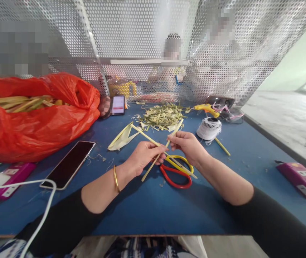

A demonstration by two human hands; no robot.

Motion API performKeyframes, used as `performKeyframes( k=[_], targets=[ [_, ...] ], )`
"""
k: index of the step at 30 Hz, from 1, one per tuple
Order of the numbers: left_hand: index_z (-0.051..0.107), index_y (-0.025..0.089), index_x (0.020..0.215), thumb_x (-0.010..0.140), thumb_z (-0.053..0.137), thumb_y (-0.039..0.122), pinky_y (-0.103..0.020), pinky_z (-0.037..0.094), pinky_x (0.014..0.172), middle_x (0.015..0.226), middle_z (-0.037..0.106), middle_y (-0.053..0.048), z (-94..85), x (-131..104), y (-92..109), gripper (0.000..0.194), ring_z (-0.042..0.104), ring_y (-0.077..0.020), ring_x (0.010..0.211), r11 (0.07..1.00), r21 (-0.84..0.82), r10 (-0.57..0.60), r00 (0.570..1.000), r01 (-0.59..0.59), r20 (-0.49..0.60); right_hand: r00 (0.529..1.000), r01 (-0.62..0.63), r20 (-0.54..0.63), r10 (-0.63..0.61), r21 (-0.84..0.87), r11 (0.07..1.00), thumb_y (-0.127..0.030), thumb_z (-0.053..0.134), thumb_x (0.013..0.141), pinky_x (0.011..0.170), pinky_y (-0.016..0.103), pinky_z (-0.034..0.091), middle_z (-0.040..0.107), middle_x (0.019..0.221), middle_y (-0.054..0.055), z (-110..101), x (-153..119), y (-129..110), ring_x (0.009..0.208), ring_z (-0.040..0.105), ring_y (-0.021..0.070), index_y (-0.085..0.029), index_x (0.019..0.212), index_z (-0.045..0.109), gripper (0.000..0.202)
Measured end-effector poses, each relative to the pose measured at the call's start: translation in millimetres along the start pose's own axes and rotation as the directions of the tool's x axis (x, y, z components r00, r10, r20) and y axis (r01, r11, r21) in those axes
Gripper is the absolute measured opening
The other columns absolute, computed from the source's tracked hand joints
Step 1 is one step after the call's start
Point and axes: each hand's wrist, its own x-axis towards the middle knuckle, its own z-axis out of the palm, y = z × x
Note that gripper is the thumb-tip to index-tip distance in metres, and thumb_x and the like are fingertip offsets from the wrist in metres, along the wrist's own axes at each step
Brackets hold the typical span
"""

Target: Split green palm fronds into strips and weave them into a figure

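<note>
Strips [145, 134], pale, 2, crossed, pinched in left hand [147, 154] near crossing and right hand [186, 142] just beyond: steady firmly there, clear of scissors [181, 186] beside left hand.

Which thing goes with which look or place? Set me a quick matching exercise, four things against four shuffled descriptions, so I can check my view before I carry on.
Things:
1. Strips
2. Scissors
3. Bag
4. Thread

Looks or places:
A. Red, at the far left
B. White and wound
C. Crossed, held in the fingers
D. Part red, part yellow

Pairs: 1-C, 2-D, 3-A, 4-B
</note>
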Motion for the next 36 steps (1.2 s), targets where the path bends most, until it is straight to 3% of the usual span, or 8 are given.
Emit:
performKeyframes(
  k=[6, 9, 11, 15, 19, 30, 33, 36],
  targets=[
    [0.074, 0.011, 0.073, 0.075, 0.069, 0.017, -0.024, 0.051, 0.060, 0.060, 0.069, -0.005, 0.2, 0, 1, 0.008, 0.062, -0.0116, 0.054, 0.998, -0.061, 0.000, 1.000, -0.002, -0.025, 0.973, 0.149, -0.139, -0.182, -0.221, 0.964, -0.043, 0.062, 0.075, 0.058, 0.029, 0.045, 0.058, 0.056, -0.001, -1, 1, -1, 0.053, 0.054, 0.0127, -0.018, 0.063, 0.057, 0.027],
    [0.075, 0.013, 0.081, 0.073, 0.071, 0.017, -0.025, 0.052, 0.066, 0.076, 0.074, -0.008, -2.3, 3, 1, 0.010, 0.067, -0.0146, 0.069, 0.991, -0.130, 0.029, 0.998, -0.035, -0.049, 0.850, 0.297, -0.219, -0.479, -0.553, 0.779, -0.035, 0.055, 0.083, 0.067, 0.030, 0.043, 0.066, 0.072, 0.003, -7, -7, -14, 0.067, 0.059, 0.0162, -0.019, 0.078, 0.061, 0.018],
    [0.076, 0.014, 0.086, 0.072, 0.071, 0.014, -0.024, 0.052, 0.072, 0.086, 0.076, -0.008, -4.1, 5, 1, 0.015, 0.069, -0.0156, 0.081, 0.981, -0.176, 0.072, 0.995, -0.083, -0.067, 0.776, 0.358, -0.124, -0.619, -0.721, 0.593, -0.033, 0.053, 0.086, 0.069, 0.029, 0.041, 0.067, 0.077, 0.005, -7, -14, -20, 0.072, 0.058, 0.0168, -0.020, 0.079, 0.061, 0.017],
    [0.076, 0.015, 0.089, 0.073, 0.066, 0.011, -0.027, 0.049, 0.089, 0.097, 0.076, -0.008, -3.5, 8, -2, 0.019, 0.067, -0.0187, 0.100, 0.940, -0.286, 0.182, 0.983, -0.184, -0.035, 0.890, 0.330, 0.109, -0.442, -0.824, 0.461, -0.034, 0.055, 0.087, 0.058, 0.026, 0.032, 0.065, 0.070, 0.002, 5, -24, -15, 0.061, 0.052, 0.0138, -0.020, 0.071, 0.061, 0.022],
    [0.075, 0.015, 0.097, 0.073, 0.060, 0.004, -0.034, 0.041, 0.104, 0.114, 0.072, -0.010, -1.1, 10, -6, 0.030, 0.061, -0.0230, 0.115, 0.899, -0.382, 0.263, 0.961, -0.213, 0.082, 0.963, 0.241, 0.132, -0.235, -0.812, 0.531, -0.028, 0.050, 0.089, 0.057, 0.025, 0.030, 0.064, 0.068, 0.002, 13, -20, -3, 0.061, 0.052, 0.0134, -0.019, 0.069, 0.056, 0.023],
    [0.053, 0.017, 0.135, 0.079, 0.053, -0.002, -0.032, 0.053, 0.084, 0.113, 0.072, -0.012, -32.7, 27, 1, 0.059, 0.071, -0.0213, 0.093, 0.907, -0.410, 0.221, 0.936, -0.094, 0.274, 0.892, 0.442, 0.330, -0.310, -0.482, 0.757, -0.032, 0.042, 0.091, 0.069, 0.027, 0.044, 0.063, 0.069, 0.002, -15, -6, -16, 0.070, 0.058, 0.0151, -0.018, 0.067, 0.055, 0.031],
    [0.057, 0.015, 0.130, 0.086, 0.053, 0.008, -0.025, 0.055, 0.066, 0.102, 0.075, -0.012, -38.5, 26, 7, 0.044, 0.073, -0.0177, 0.075, 0.916, -0.395, 0.181, 0.948, -0.066, 0.262, 0.887, 0.460, 0.316, -0.337, -0.535, 0.709, -0.030, 0.041, 0.092, 0.068, 0.027, 0.043, 0.063, 0.070, 0.003, -17, -6, -17, 0.070, 0.057, 0.0146, -0.018, 0.068, 0.055, 0.030],
    [0.063, 0.013, 0.120, 0.093, 0.049, 0.028, -0.025, 0.054, 0.055, 0.092, 0.075, -0.012, -39.4, 22, 12, 0.034, 0.072, -0.0193, 0.066, 0.932, -0.361, 0.092, 0.944, 0.030, 0.316, 0.858, 0.514, 0.390, -0.335, -0.666, 0.541, -0.027, 0.038, 0.094, 0.066, 0.025, 0.040, 0.061, 0.071, 0.003, -14, -9, -17, 0.068, 0.055, 0.0139, -0.019, 0.070, 0.052, 0.030]
  ],
)
